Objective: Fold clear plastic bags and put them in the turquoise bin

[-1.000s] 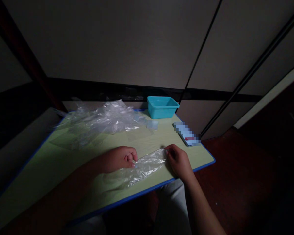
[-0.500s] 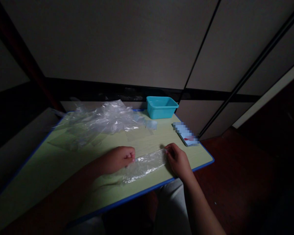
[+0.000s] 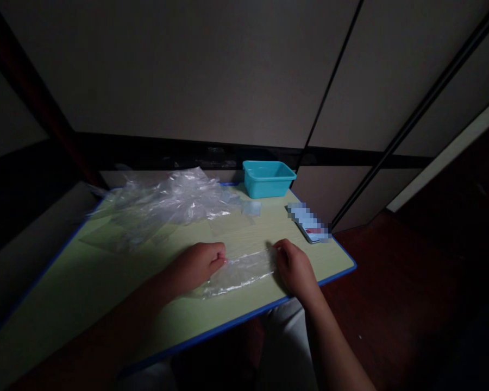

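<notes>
A clear plastic bag [image 3: 242, 271] stretches between my two hands, low over the front part of the table. My left hand [image 3: 201, 263] pinches its upper left edge between thumb and curled fingers. At the bag's right end my right hand [image 3: 293, 263] is closed on it; the fingertips are partly hidden behind the hand. The bag looks flattened and creased, with its lower left part lying loose beneath my left hand.
A heap of clear plastic bags [image 3: 179, 198] covers the table's back left. A turquoise basket [image 3: 269, 187] stands at the back, beside a small pale translucent piece [image 3: 251, 207]. A phone [image 3: 309, 224] lies near the right edge of the blue-rimmed table [image 3: 309, 203]. Behind rise cabinet panels [image 3: 195, 70].
The bag's loose lower left part has drawn up slightly and lies flatter. My left thumb has shifted a little along the edge. Both hands stay nearly in place.
</notes>
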The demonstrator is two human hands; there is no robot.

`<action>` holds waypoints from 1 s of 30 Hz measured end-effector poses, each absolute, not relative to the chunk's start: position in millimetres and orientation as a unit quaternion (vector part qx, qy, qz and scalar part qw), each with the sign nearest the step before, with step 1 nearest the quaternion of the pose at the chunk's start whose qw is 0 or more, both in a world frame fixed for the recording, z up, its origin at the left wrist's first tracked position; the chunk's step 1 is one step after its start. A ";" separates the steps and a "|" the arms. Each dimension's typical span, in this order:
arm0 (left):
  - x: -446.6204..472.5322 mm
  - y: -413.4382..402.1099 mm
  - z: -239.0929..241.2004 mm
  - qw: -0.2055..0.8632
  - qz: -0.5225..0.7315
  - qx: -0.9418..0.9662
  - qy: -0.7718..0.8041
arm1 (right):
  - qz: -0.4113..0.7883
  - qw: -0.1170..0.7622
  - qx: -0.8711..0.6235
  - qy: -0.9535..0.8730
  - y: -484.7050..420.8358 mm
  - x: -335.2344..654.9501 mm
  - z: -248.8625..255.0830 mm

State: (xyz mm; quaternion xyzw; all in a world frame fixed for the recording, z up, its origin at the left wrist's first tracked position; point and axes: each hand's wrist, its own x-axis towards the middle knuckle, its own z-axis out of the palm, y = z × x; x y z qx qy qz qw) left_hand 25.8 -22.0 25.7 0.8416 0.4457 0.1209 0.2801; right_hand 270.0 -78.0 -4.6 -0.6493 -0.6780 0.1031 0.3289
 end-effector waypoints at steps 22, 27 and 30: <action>21.8 -17.9 24.1 0.297 0.109 0.847 0.427 | 0.030 0.225 -0.683 -0.694 -80.8 260.8 2.1; 22.5 -17.0 22.3 0.298 0.099 0.845 0.433 | 0.016 0.206 -0.684 -0.700 -79.9 259.5 2.7; 22.4 -16.8 23.6 0.268 0.127 0.850 0.436 | 0.013 0.204 -0.683 -0.702 -79.5 259.2 3.1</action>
